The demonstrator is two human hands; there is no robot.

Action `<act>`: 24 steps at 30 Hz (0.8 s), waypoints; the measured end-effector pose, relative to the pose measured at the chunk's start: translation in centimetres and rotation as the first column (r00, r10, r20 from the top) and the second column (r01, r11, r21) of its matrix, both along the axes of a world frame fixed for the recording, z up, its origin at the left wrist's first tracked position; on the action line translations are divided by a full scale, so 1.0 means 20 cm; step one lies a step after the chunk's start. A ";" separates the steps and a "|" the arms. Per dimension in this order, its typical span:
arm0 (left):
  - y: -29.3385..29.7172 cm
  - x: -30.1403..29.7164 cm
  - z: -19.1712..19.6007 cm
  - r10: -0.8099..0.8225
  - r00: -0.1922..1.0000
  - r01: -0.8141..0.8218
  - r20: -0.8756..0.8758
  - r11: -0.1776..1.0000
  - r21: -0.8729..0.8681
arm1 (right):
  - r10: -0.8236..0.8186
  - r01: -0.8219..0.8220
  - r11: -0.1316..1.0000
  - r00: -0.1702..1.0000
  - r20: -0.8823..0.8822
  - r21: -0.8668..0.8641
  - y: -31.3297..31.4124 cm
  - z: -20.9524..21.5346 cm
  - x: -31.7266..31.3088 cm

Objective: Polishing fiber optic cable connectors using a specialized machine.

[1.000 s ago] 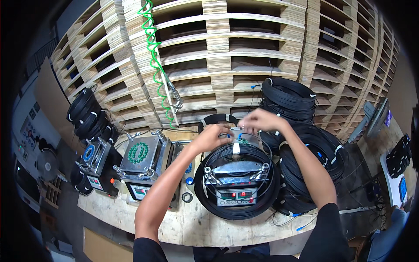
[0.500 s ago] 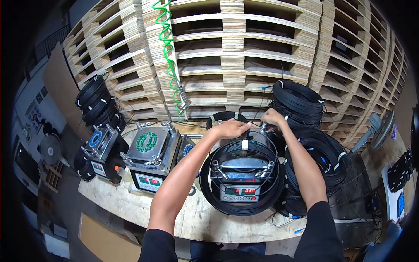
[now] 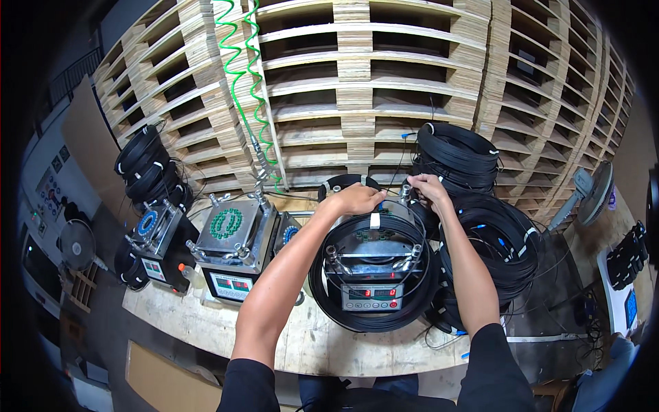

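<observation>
A boxy metal machine (image 3: 374, 259) with a lit front panel (image 3: 373, 298) stands before me, and a large coil of black cable (image 3: 321, 302) rings it. Over its top plate reaches my left hand (image 3: 357, 199), fingers closed, with a small blue connector (image 3: 382, 204) at the fingertips. My right hand (image 3: 431, 190) is pinched beside the metal post (image 3: 405, 194) at the machine's back right corner. Whatever its fingers hold is too small to make out. A white tie (image 3: 375, 220) wraps the upper cable strands just below the left hand.
Two similar machines (image 3: 226, 250) (image 3: 152, 240) stand to the left, near a small bottle with an orange cap (image 3: 187, 270). Black cable coils are stacked at right (image 3: 456, 161) and far left (image 3: 143, 168). A green spiral hose (image 3: 233, 75) hangs before wooden pallets (image 3: 353, 89). A fan (image 3: 596, 196) stands at right.
My right fingers have risen slightly off the post's top. The left hand stays over the plate. The panel's lit readout has changed. The green hose has swung left, and the whole view has shifted slightly.
</observation>
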State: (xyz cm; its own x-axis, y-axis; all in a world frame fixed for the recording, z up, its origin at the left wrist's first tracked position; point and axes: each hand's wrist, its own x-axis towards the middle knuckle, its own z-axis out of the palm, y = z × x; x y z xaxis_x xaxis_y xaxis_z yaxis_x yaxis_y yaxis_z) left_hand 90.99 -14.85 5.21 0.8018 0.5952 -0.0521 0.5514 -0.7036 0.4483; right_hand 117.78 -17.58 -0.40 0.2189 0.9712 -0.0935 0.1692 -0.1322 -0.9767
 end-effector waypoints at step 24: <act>0.01 0.03 0.16 0.001 0.993 -0.024 -0.114 0.979 -0.204 | 0.228 -0.236 0.971 0.957 -0.178 -0.026 -0.04 0.08 0.04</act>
State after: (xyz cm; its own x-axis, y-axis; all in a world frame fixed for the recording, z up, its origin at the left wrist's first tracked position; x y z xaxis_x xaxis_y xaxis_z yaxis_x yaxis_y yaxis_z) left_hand 91.68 -14.63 8.47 0.7762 0.5725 -0.2641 0.6151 -0.5956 0.5166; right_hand 118.56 -18.43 1.18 -0.0351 0.9871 -0.1564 0.0298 -0.1554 -0.9874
